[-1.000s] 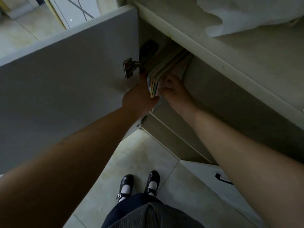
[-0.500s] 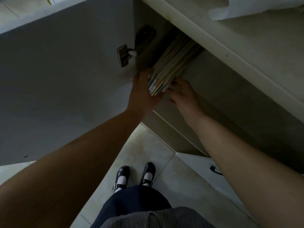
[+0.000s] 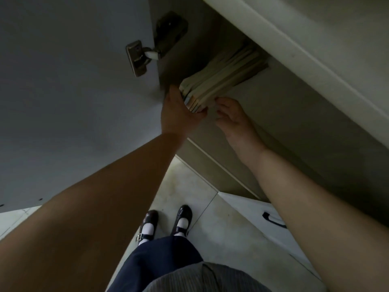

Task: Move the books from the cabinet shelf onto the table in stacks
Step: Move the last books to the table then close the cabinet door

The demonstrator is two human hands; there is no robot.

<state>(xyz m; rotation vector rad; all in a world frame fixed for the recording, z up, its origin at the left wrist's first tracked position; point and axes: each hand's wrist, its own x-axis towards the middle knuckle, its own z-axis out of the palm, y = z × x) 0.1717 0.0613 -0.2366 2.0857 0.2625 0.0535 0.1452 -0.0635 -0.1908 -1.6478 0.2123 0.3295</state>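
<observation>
A bundle of thin books (image 3: 219, 79) stands on edge on the cabinet shelf (image 3: 280, 98), its near end sticking out past the shelf's front. My left hand (image 3: 179, 112) wraps the bundle's left side and bottom corner, thumb up along the spines. My right hand (image 3: 231, 119) is at the bundle's right lower corner, fingers curled against the last book. The far ends of the books are hidden in the dark under the table top (image 3: 315, 45).
The open cabinet door (image 3: 73, 102) with its metal hinge (image 3: 137, 57) fills the left. A lower cabinet front with a black handle (image 3: 273, 220) is at the right. Tiled floor and my shoes (image 3: 166, 224) are below.
The bundle of books has slid farther out of the shelf toward me, with both hands staying at its near end. The view has tilted down and closer.
</observation>
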